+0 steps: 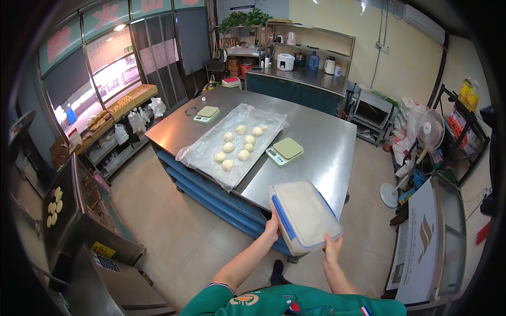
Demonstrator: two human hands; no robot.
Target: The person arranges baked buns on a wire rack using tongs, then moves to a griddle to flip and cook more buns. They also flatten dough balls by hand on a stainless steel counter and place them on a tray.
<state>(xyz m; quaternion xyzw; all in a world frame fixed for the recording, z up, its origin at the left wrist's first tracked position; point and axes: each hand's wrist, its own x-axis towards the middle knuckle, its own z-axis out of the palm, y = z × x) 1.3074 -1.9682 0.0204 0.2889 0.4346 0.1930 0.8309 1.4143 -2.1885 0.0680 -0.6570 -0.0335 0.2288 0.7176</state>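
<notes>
Green cloth shirt [274,302]: six o'clock.
Blue-edged rectangular plastic box [304,210]: held now, long axis toward eleven, at silver steel table's [328,150] five-o'clock edge.
Left hand [272,226]: gripping long side, nine o'clock.
Right hand [331,249]: clutching near corner, five o'clock.

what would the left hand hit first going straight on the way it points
The left hand would press into the blue-edged container it holds; beyond, probably the steel table, though depth is unclear.
</notes>
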